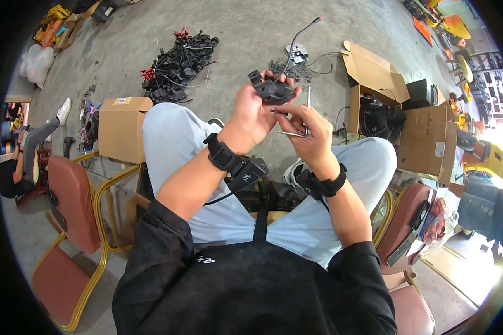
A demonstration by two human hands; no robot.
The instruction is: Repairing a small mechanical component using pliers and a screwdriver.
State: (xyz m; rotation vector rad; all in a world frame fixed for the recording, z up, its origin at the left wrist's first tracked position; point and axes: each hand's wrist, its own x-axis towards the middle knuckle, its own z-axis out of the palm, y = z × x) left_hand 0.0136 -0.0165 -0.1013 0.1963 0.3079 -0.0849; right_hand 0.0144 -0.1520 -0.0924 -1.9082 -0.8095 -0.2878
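Near twelve o'clock, the half-curled left hand point(251, 115) cradles a black device point(275, 92), long axis ten-to-four, cable point(292, 47) pointing toward one; the right hand point(309, 127), fingers bent, grips an L-shaped tool point(309, 96).

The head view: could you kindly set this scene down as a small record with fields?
Left hand: holds a black device with a red-tipped stalk
Right hand: holds a bent silver rod, close to the device
Floor ahead, left: a pile of black parts, some red-tipped
Floor ahead, right: an open cardboard box with black items inside
Chairs: red-brown, one on each side
Far left: another person
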